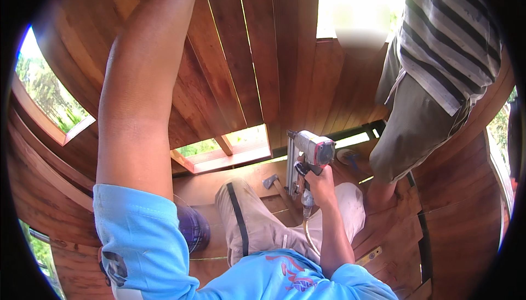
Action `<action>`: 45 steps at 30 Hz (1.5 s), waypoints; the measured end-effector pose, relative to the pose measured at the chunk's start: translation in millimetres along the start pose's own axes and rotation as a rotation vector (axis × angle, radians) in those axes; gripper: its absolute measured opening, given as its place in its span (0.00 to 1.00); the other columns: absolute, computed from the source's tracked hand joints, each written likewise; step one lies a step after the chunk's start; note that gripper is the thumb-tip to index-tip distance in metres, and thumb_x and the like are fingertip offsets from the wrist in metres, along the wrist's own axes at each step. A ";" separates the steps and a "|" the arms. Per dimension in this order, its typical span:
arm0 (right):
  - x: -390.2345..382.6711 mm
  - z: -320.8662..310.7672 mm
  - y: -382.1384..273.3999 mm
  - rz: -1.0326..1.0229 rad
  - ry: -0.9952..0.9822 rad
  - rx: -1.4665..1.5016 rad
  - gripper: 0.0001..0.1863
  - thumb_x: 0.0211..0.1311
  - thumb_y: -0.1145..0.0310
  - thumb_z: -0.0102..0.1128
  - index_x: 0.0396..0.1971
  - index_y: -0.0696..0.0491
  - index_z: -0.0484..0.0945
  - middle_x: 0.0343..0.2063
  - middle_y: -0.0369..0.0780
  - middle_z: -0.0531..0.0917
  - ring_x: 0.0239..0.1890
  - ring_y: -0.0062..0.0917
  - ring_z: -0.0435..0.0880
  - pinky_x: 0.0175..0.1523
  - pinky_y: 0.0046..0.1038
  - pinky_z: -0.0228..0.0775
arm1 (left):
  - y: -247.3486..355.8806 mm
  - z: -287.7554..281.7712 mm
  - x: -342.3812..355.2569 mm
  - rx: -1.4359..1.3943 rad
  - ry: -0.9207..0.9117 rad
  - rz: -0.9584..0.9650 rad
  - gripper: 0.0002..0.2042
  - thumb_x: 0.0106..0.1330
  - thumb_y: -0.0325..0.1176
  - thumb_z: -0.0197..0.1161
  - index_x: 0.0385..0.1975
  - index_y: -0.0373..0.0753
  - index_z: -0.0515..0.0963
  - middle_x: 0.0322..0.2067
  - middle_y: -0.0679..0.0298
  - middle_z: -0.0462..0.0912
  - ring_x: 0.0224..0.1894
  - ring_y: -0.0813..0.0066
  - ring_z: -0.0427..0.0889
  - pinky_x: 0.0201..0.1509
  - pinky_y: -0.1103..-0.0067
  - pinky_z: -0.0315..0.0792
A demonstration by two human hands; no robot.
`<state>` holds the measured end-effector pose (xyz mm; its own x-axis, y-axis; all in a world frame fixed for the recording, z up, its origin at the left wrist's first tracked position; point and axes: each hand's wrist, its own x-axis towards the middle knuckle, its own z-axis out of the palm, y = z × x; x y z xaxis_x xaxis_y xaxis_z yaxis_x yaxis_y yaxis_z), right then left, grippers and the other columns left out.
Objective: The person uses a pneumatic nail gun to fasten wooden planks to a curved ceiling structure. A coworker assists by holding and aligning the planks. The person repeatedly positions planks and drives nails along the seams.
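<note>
My right hand [323, 186] is wrapped round the grip of a pneumatic nail gun [313, 148], held upright above my lap. An air hose [310, 235] runs from the bottom of its handle down past my thigh. My left arm [137, 103] stretches up along the left side toward the plank wall, and its hand lies beyond the top edge, out of sight. Below the nail gun, between my knees, a hatchet-like hammer [271, 182] with a wooden handle rests on the boards.
A dark blue bucket [193, 230] stands beside my left side. Another person in a striped shirt [446, 42] stands close at the right. Wooden planks [257, 42] form the curved walls, with window openings [241, 144]. A yellowish strip [368, 256] lies on the floorboards at the lower right.
</note>
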<state>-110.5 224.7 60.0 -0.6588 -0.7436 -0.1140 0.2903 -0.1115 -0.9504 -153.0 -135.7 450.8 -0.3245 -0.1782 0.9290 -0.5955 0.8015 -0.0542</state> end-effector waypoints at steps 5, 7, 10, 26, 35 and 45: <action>5.0 0.9 13.4 0.042 0.023 -0.085 0.14 0.63 0.78 0.56 0.48 0.61 0.78 0.20 0.35 0.77 0.17 0.19 0.75 0.23 0.25 0.68 | -0.6 0.7 3.5 0.077 0.262 0.149 0.29 0.68 0.35 0.56 0.71 0.45 0.68 0.39 0.42 0.87 0.41 0.44 0.88 0.44 0.52 0.80; 7.3 2.3 20.1 0.039 0.042 -0.107 0.14 0.62 0.79 0.54 0.48 0.61 0.79 0.21 0.36 0.77 0.17 0.19 0.75 0.23 0.25 0.68 | -1.3 4.4 -13.2 0.043 -0.045 -0.006 0.29 0.70 0.36 0.54 0.73 0.46 0.66 0.36 0.42 0.87 0.36 0.43 0.88 0.40 0.51 0.80; 15.5 -3.7 27.5 0.087 0.046 -0.081 0.15 0.61 0.81 0.53 0.48 0.61 0.79 0.23 0.36 0.79 0.18 0.19 0.76 0.23 0.25 0.68 | 3.6 24.9 -28.1 0.094 -0.082 -0.049 0.30 0.70 0.38 0.56 0.74 0.46 0.64 0.34 0.42 0.87 0.32 0.44 0.87 0.38 0.51 0.80; 33.2 -9.0 38.2 0.144 0.087 -0.102 0.11 0.59 0.80 0.55 0.40 0.59 0.84 0.22 0.35 0.80 0.18 0.21 0.77 0.21 0.28 0.68 | 16.1 55.7 -38.1 -0.158 0.091 -0.211 0.09 0.74 0.40 0.55 0.45 0.42 0.72 0.19 0.47 0.83 0.23 0.41 0.84 0.26 0.49 0.77; 5.9 23.9 -105.6 0.258 0.059 0.002 0.05 0.63 0.74 0.66 0.37 0.57 0.87 0.26 0.32 0.84 0.25 0.16 0.76 0.28 0.24 0.66 | 24.4 37.3 -43.9 -0.184 -0.117 -0.349 0.10 0.73 0.38 0.56 0.48 0.43 0.73 0.16 0.53 0.81 0.18 0.46 0.82 0.21 0.54 0.76; -42.1 41.0 -267.6 0.217 0.030 -0.112 0.08 0.66 0.71 0.64 0.40 0.56 0.89 0.24 0.30 0.82 0.25 0.16 0.74 0.28 0.26 0.65 | 34.9 19.9 -44.8 -0.268 -0.399 -0.587 0.10 0.68 0.36 0.57 0.43 0.39 0.76 0.34 0.45 0.83 0.40 0.41 0.85 0.42 0.51 0.79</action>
<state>-132.0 258.8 330.9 -0.6100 -0.7222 -0.3259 0.3493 0.1241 -0.9288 -173.9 -111.1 400.0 -0.2809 -0.7707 0.5720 -0.5701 0.6134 0.5465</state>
